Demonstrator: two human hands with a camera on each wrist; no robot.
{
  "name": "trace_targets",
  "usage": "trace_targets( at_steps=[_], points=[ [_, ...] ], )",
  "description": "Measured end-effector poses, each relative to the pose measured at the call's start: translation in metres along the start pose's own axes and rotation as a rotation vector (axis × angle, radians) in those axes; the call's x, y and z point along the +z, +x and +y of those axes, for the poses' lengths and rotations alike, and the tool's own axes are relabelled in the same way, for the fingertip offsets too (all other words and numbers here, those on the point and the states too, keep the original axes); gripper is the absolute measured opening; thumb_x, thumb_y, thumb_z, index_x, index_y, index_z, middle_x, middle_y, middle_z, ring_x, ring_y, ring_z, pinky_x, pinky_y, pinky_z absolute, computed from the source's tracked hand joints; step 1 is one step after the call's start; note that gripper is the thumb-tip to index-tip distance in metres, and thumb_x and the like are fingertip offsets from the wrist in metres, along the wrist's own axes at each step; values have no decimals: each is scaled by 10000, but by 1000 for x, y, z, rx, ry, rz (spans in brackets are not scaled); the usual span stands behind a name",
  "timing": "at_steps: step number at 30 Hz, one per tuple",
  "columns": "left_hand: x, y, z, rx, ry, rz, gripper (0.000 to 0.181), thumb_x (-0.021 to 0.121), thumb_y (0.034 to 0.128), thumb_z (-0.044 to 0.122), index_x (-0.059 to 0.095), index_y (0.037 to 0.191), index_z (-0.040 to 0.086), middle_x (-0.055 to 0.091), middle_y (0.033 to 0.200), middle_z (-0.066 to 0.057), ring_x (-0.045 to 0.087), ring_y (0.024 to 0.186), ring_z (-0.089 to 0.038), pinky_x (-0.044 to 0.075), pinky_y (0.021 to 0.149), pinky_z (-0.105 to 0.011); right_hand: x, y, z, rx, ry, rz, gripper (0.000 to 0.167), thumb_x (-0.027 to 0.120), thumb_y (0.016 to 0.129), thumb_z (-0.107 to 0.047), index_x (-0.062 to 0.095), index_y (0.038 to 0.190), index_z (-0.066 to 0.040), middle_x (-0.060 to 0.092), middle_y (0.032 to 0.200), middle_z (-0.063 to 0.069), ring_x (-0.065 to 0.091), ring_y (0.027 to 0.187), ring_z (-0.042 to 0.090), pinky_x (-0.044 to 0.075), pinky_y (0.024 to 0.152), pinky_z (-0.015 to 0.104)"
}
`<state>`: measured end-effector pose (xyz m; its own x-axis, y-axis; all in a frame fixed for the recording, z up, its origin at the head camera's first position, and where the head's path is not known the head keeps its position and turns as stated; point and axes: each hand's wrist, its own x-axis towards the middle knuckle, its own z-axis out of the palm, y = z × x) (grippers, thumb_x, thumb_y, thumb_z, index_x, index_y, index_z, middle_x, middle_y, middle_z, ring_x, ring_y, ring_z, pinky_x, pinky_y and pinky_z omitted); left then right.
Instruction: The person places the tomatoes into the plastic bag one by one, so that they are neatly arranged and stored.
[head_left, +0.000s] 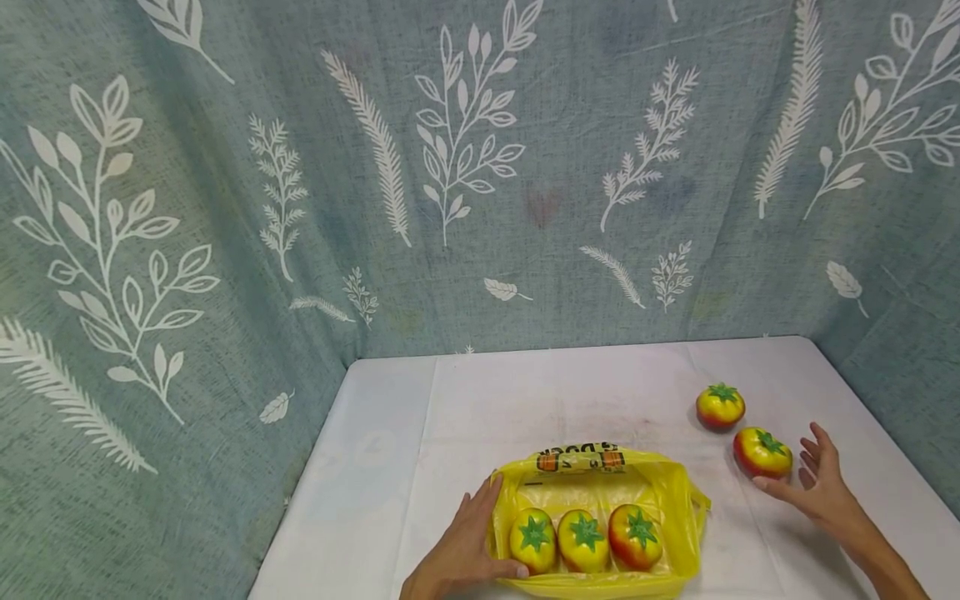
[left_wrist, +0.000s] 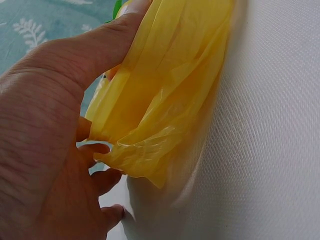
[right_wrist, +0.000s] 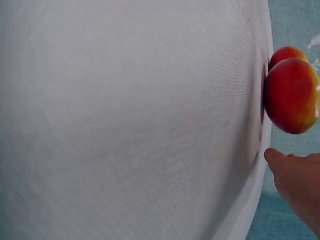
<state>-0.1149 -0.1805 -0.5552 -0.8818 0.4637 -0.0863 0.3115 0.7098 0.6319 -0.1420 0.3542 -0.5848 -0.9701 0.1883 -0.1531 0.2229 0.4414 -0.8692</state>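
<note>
A yellow plastic bag (head_left: 678,533) lies with its mouth spread wide on the table. Three red-and-yellow tomatoes (head_left: 583,542) with green star-shaped tops sit in a row inside it. My left hand (head_left: 471,537) holds the bag's left side, thumb along the near rim; in the left wrist view the thumb lies over the yellow film (left_wrist: 165,75) and the other fingers bend behind it. My right hand (head_left: 821,487) is beside a loose tomato (head_left: 762,453), fingers spread and thumb low near it. Between that hand and the tomato (right_wrist: 292,96), the right wrist view shows a gap.
Another loose tomato (head_left: 721,407) stands just behind the one near my right hand. A white cloth covers the table (head_left: 382,467). Blue-green curtains (head_left: 525,250) with white leaf prints hang along the back and both sides.
</note>
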Motion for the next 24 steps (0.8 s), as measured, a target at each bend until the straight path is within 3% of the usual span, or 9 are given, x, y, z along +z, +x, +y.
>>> trace_targets(
  at_steps=[4,9,12,16,20,24],
  points=[
    [-1,0,1,-6,-19,0,1286,806,724,668,144,1614,19,215,1650,-199,204,1512,-378,122,1188,-649,5,6,15,-22,-17,38,1333,805,871,-390,-342,1532,-238,-176,1568,400,-31,1425,620,141,1064,716],
    [-1,0,1,1,-46,6,1279,822,722,638,147,1613,15,217,1649,-200,204,1512,-382,112,1186,-656,4,-3,-8,15,3,-19,1318,792,887,-331,-345,1523,-128,-235,1550,397,-80,1430,607,119,1100,698],
    [0,0,1,-1,-52,6,1278,823,721,634,148,1613,17,218,1648,-200,205,1511,-383,109,1186,-657,4,-6,-15,14,6,-36,1305,783,894,-320,-345,1523,-131,-250,1544,397,-94,1431,602,113,1110,685],
    [0,0,2,-17,-67,1,1277,817,717,642,148,1617,30,218,1651,-191,199,1513,-382,98,1184,-662,8,-1,-2,-20,-3,-23,1331,803,875,-360,-343,1531,-189,-213,1560,395,-64,1426,614,127,1073,684],
    [0,1,2,-26,-78,-1,1276,816,714,639,147,1618,36,215,1655,-178,190,1517,-379,93,1181,-670,10,9,15,-28,-6,-30,1374,832,841,-382,-340,1533,-191,-200,1560,402,-38,1398,653,174,1024,749],
    [0,1,1,-27,-77,-1,1279,820,709,637,149,1619,39,212,1658,-168,185,1520,-372,91,1183,-667,11,15,17,-15,-15,-45,1404,847,815,-413,-329,1534,-143,-174,1539,437,-1,1371,683,208,989,804]
  ],
)
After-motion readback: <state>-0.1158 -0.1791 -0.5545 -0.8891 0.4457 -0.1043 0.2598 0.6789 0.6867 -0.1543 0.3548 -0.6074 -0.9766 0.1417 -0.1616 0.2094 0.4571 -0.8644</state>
